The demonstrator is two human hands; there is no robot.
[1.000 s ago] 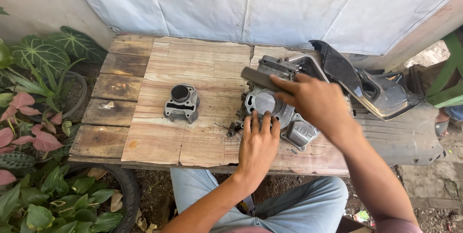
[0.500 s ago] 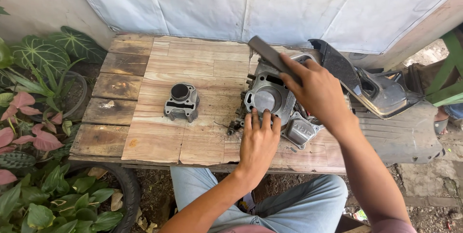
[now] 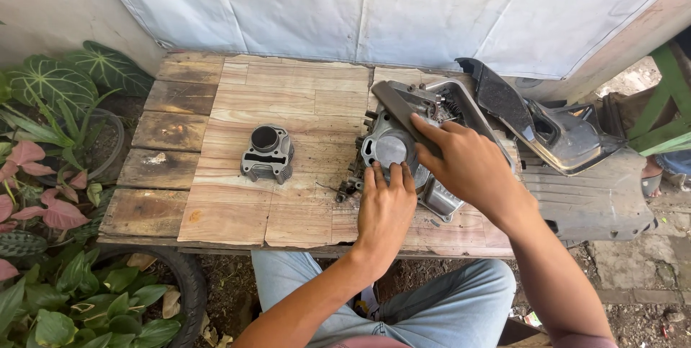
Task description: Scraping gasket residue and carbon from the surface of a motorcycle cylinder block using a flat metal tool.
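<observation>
While the left hand (image 3: 386,208) pressed flat on the engine case (image 3: 403,157) at the counter's (image 3: 230,204) right, the right hand (image 3: 468,164) gripped its flat cover (image 3: 410,107); steady downward bracing seemed wise.

no packages, labels, signs or screens visible anywhere in view, on the bench or around it.
</observation>
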